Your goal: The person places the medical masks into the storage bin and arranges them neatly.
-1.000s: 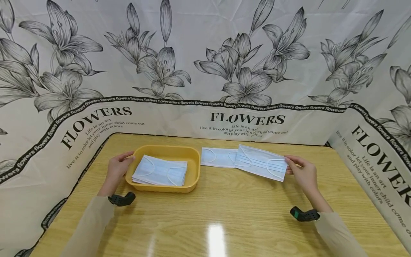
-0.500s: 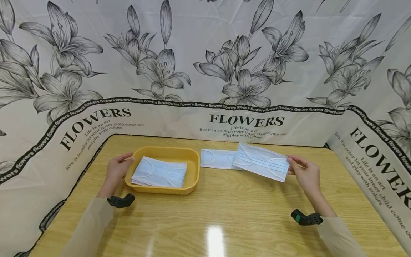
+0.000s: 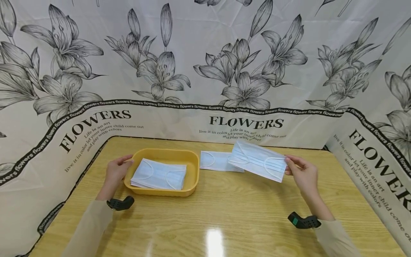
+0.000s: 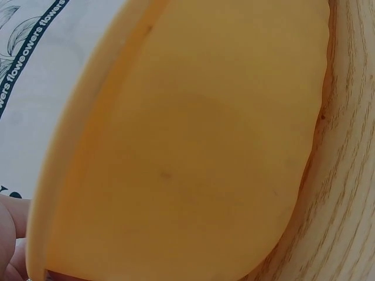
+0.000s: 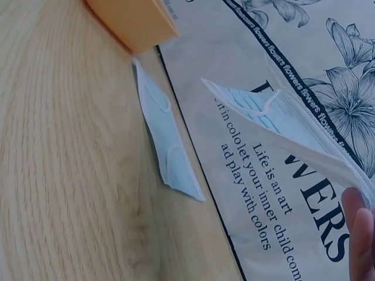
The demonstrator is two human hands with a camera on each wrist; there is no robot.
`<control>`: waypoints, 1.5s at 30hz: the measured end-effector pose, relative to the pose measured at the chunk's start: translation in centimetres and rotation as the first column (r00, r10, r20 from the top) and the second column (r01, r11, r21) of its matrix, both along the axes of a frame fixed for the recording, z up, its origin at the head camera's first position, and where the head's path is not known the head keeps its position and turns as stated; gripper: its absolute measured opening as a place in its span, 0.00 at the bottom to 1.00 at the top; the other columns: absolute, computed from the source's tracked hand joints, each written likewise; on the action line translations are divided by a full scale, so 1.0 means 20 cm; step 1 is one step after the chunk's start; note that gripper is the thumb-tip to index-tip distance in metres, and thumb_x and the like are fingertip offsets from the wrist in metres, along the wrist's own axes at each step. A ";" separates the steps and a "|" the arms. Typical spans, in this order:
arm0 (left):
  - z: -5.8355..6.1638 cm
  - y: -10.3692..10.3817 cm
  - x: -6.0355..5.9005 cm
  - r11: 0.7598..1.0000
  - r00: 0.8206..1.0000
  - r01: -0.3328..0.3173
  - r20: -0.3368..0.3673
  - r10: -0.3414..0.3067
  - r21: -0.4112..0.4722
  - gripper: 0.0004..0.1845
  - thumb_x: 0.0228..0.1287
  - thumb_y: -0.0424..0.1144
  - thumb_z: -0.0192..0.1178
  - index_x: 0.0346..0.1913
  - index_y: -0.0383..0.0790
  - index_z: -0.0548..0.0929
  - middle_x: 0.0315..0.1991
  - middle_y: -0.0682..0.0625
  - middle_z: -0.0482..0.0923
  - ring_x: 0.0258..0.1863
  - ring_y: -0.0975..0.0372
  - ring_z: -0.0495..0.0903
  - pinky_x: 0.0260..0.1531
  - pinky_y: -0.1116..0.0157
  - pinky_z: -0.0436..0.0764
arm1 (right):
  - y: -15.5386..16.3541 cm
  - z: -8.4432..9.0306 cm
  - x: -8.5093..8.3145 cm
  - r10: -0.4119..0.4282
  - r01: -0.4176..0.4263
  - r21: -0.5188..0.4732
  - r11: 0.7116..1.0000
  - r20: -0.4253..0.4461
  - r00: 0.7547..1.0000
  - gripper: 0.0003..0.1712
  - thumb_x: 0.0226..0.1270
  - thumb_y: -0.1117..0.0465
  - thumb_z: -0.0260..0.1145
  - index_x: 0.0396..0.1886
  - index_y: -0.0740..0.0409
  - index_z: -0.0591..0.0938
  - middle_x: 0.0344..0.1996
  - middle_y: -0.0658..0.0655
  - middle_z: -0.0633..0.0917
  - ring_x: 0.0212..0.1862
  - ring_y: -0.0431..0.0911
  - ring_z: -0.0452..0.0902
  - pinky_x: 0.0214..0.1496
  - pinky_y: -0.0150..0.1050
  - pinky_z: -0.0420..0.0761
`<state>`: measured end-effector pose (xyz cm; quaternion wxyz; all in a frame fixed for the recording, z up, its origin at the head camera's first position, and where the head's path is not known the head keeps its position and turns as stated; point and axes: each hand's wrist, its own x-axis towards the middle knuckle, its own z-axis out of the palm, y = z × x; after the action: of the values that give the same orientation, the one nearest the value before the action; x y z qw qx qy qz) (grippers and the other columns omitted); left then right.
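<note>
A yellow plastic basin (image 3: 189,178) stands at the left of the table, holding a small stack of light blue face masks (image 3: 158,174). My left hand (image 3: 116,175) grips its left rim; in the left wrist view, the basin's wall (image 4: 193,146) fills most of the picture and fingers (image 4: 12,234) show at the rim. My right hand (image 3: 303,175) pinches the right end of another face mask (image 3: 258,160), raised and tilted above the table. A further mask (image 3: 215,161) lies flat just right of the basin, partly covered by the raised one in the head view.
The wooden table (image 3: 224,207) runs back to a white cloth backdrop (image 3: 179,123) printed with flowers and words. Black wrist devices (image 3: 120,203) sit on both forearms. A bright light reflection shows on the table near the front.
The raised mask in my right hand has shifted a little to the left over the flat one, its far edge slightly higher. My left hand stays at the basin's rim.
</note>
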<state>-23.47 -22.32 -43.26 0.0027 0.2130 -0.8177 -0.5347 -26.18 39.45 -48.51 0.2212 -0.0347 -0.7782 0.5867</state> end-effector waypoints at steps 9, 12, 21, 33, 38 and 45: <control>0.00 0.01 0.00 1.000 1.000 -0.006 -0.002 0.006 0.007 0.23 0.70 0.45 0.54 0.65 0.41 0.75 0.55 0.39 0.76 0.22 0.70 0.69 0.20 0.71 0.69 | -0.31 0.29 0.16 0.064 -0.065 -0.056 0.996 -0.017 0.998 0.14 0.63 0.60 0.68 0.45 0.63 0.86 0.32 0.42 0.87 0.22 0.36 0.80 0.25 0.28 0.80; 0.00 0.01 0.00 1.000 1.000 -0.006 0.003 0.006 0.007 0.23 0.70 0.45 0.54 0.65 0.41 0.75 0.54 0.40 0.77 0.21 0.70 0.69 0.19 0.71 0.69 | -0.42 0.38 0.20 0.065 -0.064 -0.088 0.994 0.006 0.998 0.13 0.64 0.63 0.67 0.45 0.67 0.85 0.29 0.38 0.86 0.21 0.34 0.79 0.24 0.26 0.79; 0.00 0.00 0.00 1.000 1.000 0.002 0.003 -0.002 0.005 0.24 0.70 0.45 0.54 0.65 0.40 0.74 0.58 0.38 0.75 0.26 0.69 0.71 0.22 0.71 0.71 | -0.64 0.44 0.20 0.064 -0.054 -0.107 0.993 0.089 0.994 0.17 0.65 0.66 0.65 0.49 0.74 0.81 0.25 0.35 0.84 0.20 0.33 0.78 0.24 0.26 0.79; 0.00 -0.01 0.00 1.000 1.000 0.007 -0.010 -0.007 0.001 0.24 0.70 0.45 0.55 0.65 0.40 0.74 0.55 0.38 0.77 0.22 0.70 0.69 0.20 0.71 0.70 | -0.85 0.42 0.17 0.145 -0.132 -0.162 0.978 0.071 0.987 0.16 0.66 0.66 0.64 0.48 0.75 0.81 0.25 0.36 0.84 0.20 0.33 0.78 0.24 0.28 0.79; 0.00 -0.01 -0.01 1.000 1.000 0.002 -0.017 -0.002 0.008 0.23 0.69 0.44 0.55 0.64 0.40 0.75 0.51 0.41 0.78 0.15 0.69 0.64 0.17 0.71 0.67 | -0.93 0.42 0.17 0.184 -0.167 -0.187 0.968 0.075 0.980 0.16 0.66 0.67 0.64 0.49 0.76 0.81 0.24 0.37 0.84 0.20 0.33 0.77 0.24 0.27 0.79; 0.00 0.00 -0.01 1.000 1.000 0.000 -0.025 0.000 0.011 0.23 0.69 0.43 0.56 0.63 0.38 0.76 0.46 0.44 0.79 0.13 0.69 0.61 0.16 0.70 0.65 | -1.04 0.42 0.17 0.210 -0.186 -0.216 0.958 0.090 0.974 0.14 0.65 0.69 0.64 0.47 0.74 0.82 0.24 0.40 0.84 0.19 0.34 0.76 0.23 0.27 0.79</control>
<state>-23.64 -22.39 -43.32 0.0117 0.2065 -0.8146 -0.5419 -22.73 18.68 -40.19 0.1127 -0.0120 -0.7238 0.6807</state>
